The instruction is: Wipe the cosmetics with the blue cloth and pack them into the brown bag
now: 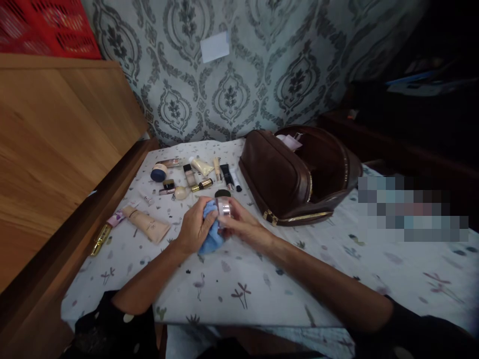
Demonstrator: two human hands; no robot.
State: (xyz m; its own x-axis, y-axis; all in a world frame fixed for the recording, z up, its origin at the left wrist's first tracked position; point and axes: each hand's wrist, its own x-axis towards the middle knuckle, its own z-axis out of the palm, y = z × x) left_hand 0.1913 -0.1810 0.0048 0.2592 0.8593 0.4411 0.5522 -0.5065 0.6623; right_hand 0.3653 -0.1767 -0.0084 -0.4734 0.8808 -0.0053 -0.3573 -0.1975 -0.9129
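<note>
My left hand [195, 225] is closed around a blue cloth [210, 239], pressing it against a small silvery jar [224, 206]. Closed on that jar from the right, my right hand [243, 224] keeps it just above the white patterned tablecloth [262, 279]. Both hands meet at the middle of the table. A dark round lid [222, 193] lies just behind the jar.
An open brown leather cosmetic bag [295, 179] stands right of the hands. Several makeup items lie behind and to the left: a blue-lidded jar [158, 173], small bottles and tubes [202, 167], a beige tube [146, 224], a gold lipstick [100, 240]. A wooden cabinet [56, 149] borders the left side.
</note>
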